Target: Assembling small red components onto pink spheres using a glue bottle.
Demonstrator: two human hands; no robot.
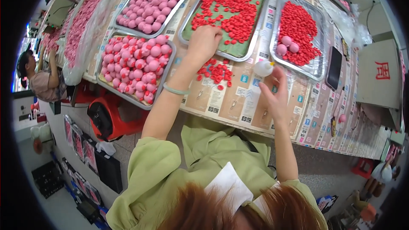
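Observation:
My left hand, with a pale bangle at its wrist, is over the near left edge of a metal tray lined in green. Its fingers are bent together, and whatever they hold is hidden. Small red ring-like pieces lie spread in that tray. A loose heap of the same red pieces is on the table below it. My right hand has thumb and fingers apart beside a small white bottle with a yellow tip; I cannot tell whether they touch.
At left, one tray holds pink balls with red parts; another tray beyond holds plain pink balls. A plastic-lined tray at right has red pieces and several pink balls. Farther right lie a black phone and grey boxes. Another person works far left.

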